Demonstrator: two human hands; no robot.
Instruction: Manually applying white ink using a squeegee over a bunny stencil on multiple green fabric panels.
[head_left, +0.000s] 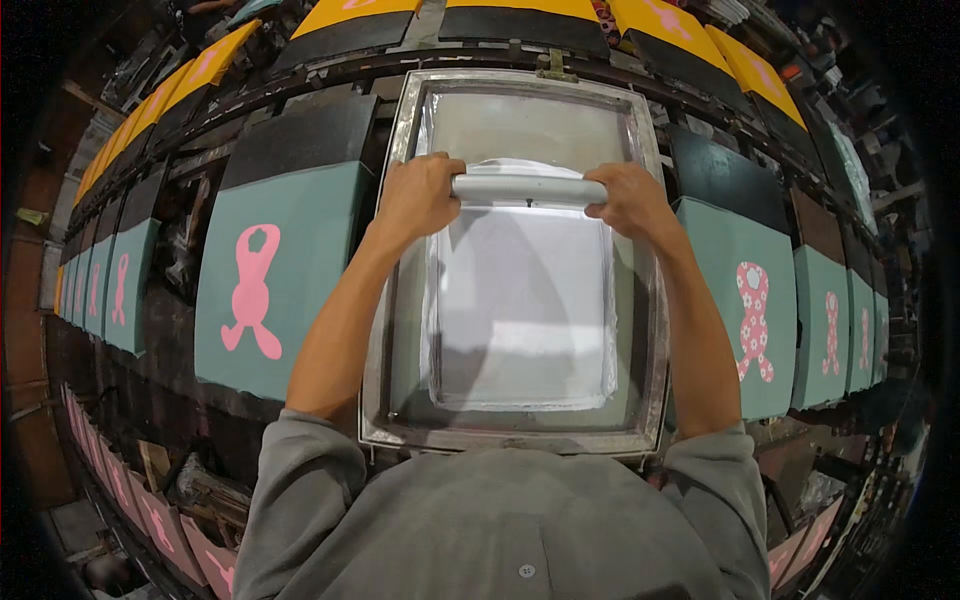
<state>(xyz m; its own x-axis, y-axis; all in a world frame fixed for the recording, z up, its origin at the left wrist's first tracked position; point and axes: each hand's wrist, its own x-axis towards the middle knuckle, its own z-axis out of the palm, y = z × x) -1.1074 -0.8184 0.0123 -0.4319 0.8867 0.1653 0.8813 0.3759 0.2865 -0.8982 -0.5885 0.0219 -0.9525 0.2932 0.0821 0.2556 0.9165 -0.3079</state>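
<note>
Both of my arms reach forward over a framed printing screen [652, 400]. My left hand [421, 198] is wrapped round the left end of a squeegee [528, 190], a pale bar lying crosswise near the screen's far part. Its right end is in the grip of my right hand [632, 200]. White ink [510, 168] shows along the far side of the bar. Nearer to me, the mesh has a whitish rectangle [525, 300] with rough white edges. What lies under the screen is hidden.
Left of the frame is a green fabric panel [215, 300] with a pink figure on a dark board. At right, another green panel [715, 300] bears a flower-patterned figure. Yellow panels [350, 15] line the far side; pink panels [155, 520] sit low at left.
</note>
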